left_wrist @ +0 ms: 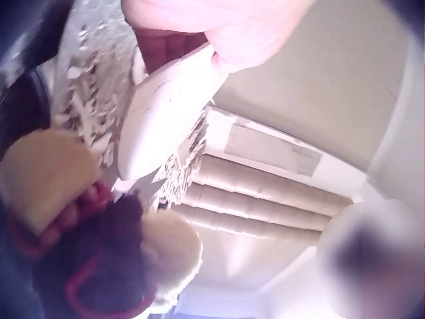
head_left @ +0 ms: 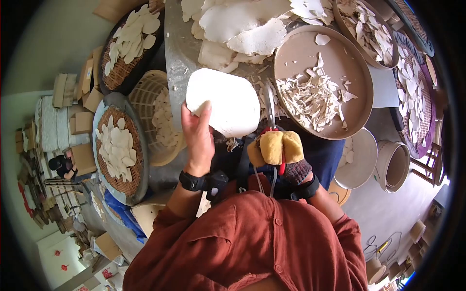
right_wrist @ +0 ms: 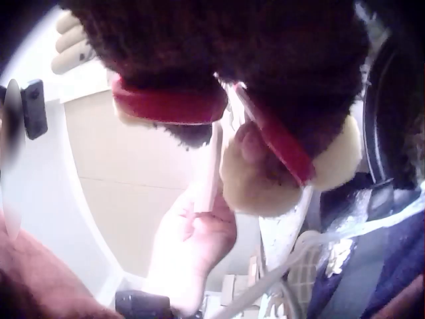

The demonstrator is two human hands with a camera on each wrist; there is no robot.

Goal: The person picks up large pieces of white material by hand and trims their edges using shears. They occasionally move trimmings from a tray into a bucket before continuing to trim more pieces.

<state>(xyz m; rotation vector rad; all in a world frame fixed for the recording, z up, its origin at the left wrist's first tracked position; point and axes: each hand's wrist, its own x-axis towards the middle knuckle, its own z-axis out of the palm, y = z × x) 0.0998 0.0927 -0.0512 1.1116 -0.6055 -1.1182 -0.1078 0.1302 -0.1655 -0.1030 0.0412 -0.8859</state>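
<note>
My left hand (head_left: 198, 143) pinches a broad, flat white slice (head_left: 223, 103) by its near-left edge, thumb on top. In the left wrist view the slice (left_wrist: 166, 109) is seen nearly edge-on, with the fingers at its upper end. My right hand (head_left: 279, 151), in a dark knit glove with yellow padded finger covers, grips red-handled scissors (head_left: 270, 103). Their metal blades point forward, just right of the slice. In the right wrist view the red handle loops (right_wrist: 169, 105) circle the gloved fingers, and the left hand (right_wrist: 192, 232) is beyond.
A round tray (head_left: 361, 109) of cut white strips lies to the right on the metal table (head_left: 177, 58). Large white slices (head_left: 242, 22) are piled at the back. Left are a plastic basket (head_left: 145, 89) and woven trays (head_left: 138, 167) of pieces. A white bucket (head_left: 357, 165) stands at right.
</note>
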